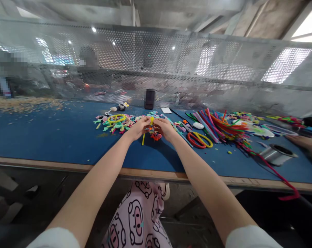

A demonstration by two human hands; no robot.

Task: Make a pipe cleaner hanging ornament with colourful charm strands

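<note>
Both hands meet just above the blue table, fingers closed around a small yellow piece that looks like a bent soft strip. My left hand pinches it from the left, and my right hand from the right. Most of what lies between the fingers is hidden. Beneath them sits a small red-orange piece, with a short yellow strip beside it. A pile of small colourful twisted figures spreads to the left of my hands. Scissors with red and yellow handles lie on the right.
Long coloured strips lie bundled at right, near a white oval object. Farther right are a metal spool and another person's hand. A dark phone-like object stands before the perforated metal screen. Pale scraps cover the far left.
</note>
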